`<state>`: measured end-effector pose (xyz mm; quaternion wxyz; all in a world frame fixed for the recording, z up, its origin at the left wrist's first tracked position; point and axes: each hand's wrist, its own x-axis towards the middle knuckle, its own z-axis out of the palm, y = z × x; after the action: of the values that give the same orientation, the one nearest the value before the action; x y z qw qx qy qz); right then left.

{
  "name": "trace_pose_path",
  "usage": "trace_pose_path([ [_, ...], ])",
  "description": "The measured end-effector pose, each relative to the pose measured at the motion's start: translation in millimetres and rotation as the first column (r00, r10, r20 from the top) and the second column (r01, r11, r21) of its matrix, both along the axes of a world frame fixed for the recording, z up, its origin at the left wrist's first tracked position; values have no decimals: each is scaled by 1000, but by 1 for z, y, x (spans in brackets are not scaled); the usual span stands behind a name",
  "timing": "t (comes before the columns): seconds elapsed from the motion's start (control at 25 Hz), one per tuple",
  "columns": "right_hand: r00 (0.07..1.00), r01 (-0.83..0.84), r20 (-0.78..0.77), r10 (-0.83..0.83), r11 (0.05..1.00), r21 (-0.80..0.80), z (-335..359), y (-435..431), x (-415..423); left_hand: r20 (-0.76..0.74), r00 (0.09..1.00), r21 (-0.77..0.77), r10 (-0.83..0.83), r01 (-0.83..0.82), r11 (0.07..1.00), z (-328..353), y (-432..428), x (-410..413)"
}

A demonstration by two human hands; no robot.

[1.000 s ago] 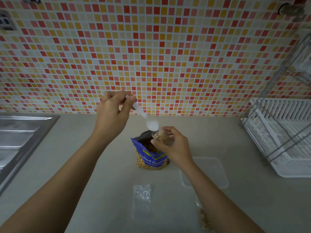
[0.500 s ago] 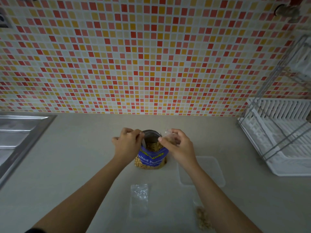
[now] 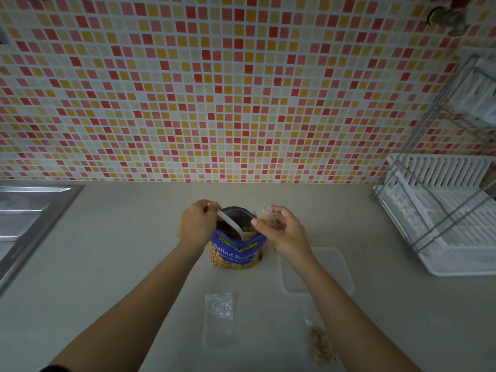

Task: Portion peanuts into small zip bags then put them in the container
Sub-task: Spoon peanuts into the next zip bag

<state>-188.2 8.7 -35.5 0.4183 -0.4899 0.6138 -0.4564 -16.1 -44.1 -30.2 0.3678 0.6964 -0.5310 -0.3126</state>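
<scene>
1. The left hand point(image 3: 197, 228) pinches a white spoon point(image 3: 230, 226), tip down in the peanut bag point(image 3: 236, 251) mid-desk.
2. The right hand point(image 3: 284, 232) pinches a small zip bag point(image 3: 268, 214), just right of the spoon.
3. The container point(image 3: 332, 272) sits nearer the right hand.
</scene>
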Motion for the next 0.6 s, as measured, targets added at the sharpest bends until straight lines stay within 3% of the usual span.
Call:
trace_pose_path([
  [0.2, 995, 37, 97, -36, 999, -16, -1, -2, -3, -237, 969, 34, 67, -61, 998, 6, 1, 5],
  [0.36, 997, 47, 56, -44, 998, -47, -2, -3, -6, -351, 927, 98, 131, -103, 990, 4, -6, 19],
  [0.48, 997, 23, -69, -28, 997, -72, 0, 1, -7, -386, 900, 128, 205, -167, 978, 1, -10, 34],
  [0.6, 938, -30, -346, -24, 988, -150, 4, 6, -6, -396, 882, 131, 254, -219, 967, 5, -13, 43],
])
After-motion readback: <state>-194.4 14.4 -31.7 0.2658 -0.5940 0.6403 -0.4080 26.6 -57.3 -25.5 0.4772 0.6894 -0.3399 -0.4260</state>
